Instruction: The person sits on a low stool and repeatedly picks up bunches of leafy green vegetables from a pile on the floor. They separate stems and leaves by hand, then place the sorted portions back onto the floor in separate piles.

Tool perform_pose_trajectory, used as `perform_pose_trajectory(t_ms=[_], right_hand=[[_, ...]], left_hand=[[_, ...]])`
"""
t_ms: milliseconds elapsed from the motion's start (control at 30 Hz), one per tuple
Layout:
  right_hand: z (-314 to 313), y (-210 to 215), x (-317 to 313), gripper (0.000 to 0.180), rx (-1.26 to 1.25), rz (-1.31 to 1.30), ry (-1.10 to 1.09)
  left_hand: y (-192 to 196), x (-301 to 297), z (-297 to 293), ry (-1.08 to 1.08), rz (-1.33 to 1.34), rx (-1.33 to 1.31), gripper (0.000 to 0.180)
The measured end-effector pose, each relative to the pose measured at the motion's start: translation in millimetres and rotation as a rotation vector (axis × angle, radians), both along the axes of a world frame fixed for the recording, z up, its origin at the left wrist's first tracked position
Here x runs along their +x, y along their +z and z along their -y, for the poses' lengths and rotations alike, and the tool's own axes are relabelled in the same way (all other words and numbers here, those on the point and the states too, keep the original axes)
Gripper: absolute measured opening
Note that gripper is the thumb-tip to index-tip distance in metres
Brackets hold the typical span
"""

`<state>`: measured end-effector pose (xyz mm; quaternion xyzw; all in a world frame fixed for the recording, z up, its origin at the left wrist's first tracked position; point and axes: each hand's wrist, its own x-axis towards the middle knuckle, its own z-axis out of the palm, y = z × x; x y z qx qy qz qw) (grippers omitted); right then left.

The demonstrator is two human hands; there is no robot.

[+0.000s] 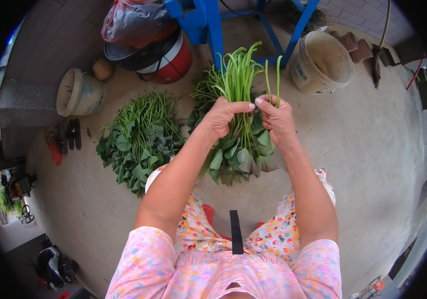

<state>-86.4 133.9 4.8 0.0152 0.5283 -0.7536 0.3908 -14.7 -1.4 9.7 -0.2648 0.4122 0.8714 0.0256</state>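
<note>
My left hand (pixel 222 117) grips a bunch of leafy green stems (pixel 239 74) around its middle, stems pointing away from me and leaves (pixel 236 159) hanging toward my lap. My right hand (pixel 276 118) closes on the same bunch from the right, with a single stem (pixel 278 79) rising between its fingers. Both thumbs nearly meet across the stems. A second loose pile of greens (pixel 206 89) lies on the floor behind the held bunch.
A larger heap of greens (pixel 138 139) lies on the concrete floor at left. A cream bucket (pixel 320 62) stands back right, a tipped pale bucket (pixel 78 92) at left, a red-and-black pot (pixel 166 60) under a plastic bag (pixel 136 22), blue metal frame (pixel 211 25) behind.
</note>
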Motion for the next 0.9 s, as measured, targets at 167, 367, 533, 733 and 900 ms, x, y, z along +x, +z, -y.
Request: perform_pose_trajectory(t_ms=[167,367,533,733,900], right_hand=[[3,2,5,0.016,0.014,-0.010,0.044],[6,-2,9,0.025,0.057,-0.101,0.076],[6,-4,10,0.024,0.077,-0.130,0.047],[5,-3,9,0.012,0.140,-0.116,0.015],[1,-9,5,0.012,0.100,-0.041,-0.042]], left_hand=[[4,1,1,0.044,-0.007,0.013,0.024],[-3,3,9,0.034,0.059,0.164,0.016],[-6,3,10,-0.007,0.062,0.178,0.018],[-6,1,6,0.046,0.019,0.134,0.025],[-3,0,5,0.051,0.003,0.112,0.026]])
